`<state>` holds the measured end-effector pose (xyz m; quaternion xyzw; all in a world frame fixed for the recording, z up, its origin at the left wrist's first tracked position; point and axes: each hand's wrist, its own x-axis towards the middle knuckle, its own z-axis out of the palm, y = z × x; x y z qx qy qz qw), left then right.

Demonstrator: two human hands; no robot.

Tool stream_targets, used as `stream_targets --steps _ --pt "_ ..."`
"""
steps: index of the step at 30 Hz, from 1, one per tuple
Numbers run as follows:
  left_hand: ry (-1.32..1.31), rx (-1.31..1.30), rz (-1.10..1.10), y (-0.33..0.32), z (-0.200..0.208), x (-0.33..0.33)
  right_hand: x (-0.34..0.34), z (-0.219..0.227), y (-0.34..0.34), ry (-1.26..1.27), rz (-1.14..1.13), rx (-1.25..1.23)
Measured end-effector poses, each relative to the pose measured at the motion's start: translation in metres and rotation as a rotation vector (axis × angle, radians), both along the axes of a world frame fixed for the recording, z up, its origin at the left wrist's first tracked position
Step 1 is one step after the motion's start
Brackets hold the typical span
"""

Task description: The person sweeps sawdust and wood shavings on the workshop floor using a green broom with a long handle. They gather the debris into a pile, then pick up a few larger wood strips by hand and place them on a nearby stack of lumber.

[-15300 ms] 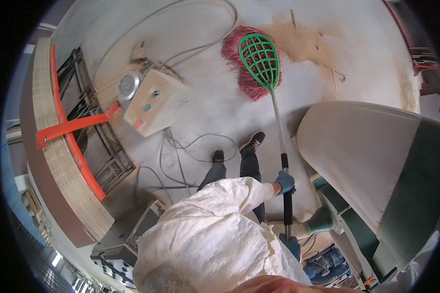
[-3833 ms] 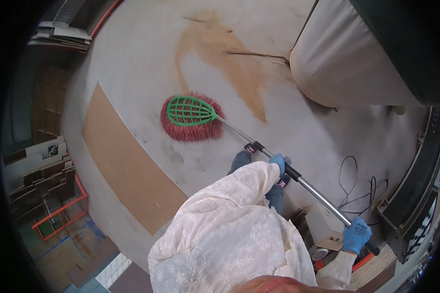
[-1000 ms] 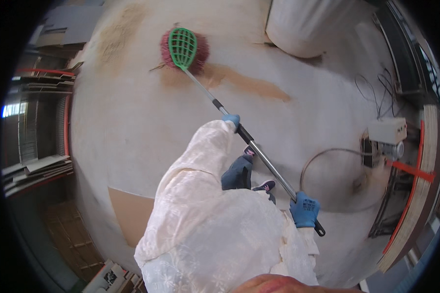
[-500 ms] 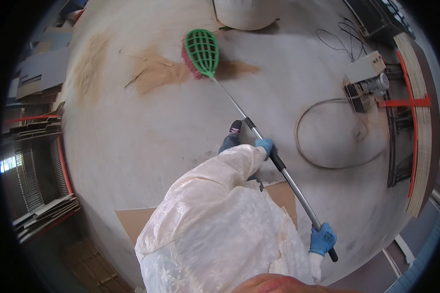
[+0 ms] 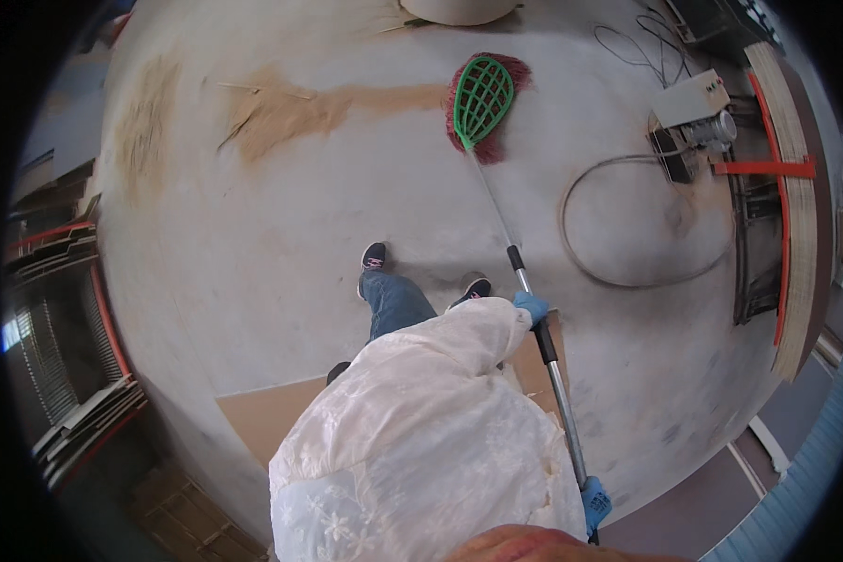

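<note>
A long-handled dust mop (image 5: 484, 101) lies with its green slatted head and reddish fringe on the grey floor, ahead and slightly right of me. Its silver telescopic handle slants back along my right side. My left hand (image 5: 532, 307), in a blue glove, is wrapped round the black grip midway along the handle. Farther back, my right hand (image 5: 595, 504), gloved in blue too, closes round the handle near its rear end. A band of tan dust (image 5: 295, 114) stretches across the floor to the left of the mop head.
Another dusty patch (image 5: 148, 131) lies farther left. To the right, a hose (image 5: 585, 253) loops from a grey motor unit (image 5: 693, 98), beside stacked boards (image 5: 779, 187) on a red rack. A round pale container (image 5: 459, 9) stands ahead. Brown sheet (image 5: 272, 417) lies beneath me; racks line the left.
The mop head has moved right across the floor, and the dust band now reaches toward it. My right hand has drawn back and lower. Both feet now show.
</note>
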<state>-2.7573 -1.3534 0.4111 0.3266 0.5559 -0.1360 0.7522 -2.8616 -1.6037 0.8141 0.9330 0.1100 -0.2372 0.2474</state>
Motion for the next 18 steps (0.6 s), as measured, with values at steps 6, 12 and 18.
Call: stream_targets --steps 6,12,18 --pt "0.152 0.248 0.036 0.126 -0.023 -0.133 -0.052 -0.034 0.097 0.210 0.173 0.065" --pt "0.216 0.228 0.070 0.300 -0.067 -0.274 -0.095 -0.095 0.240 0.356 0.280 0.155" --pt "0.250 0.126 0.414 0.449 -0.064 -0.338 -0.122 -0.156 0.358 0.377 0.434 0.281"
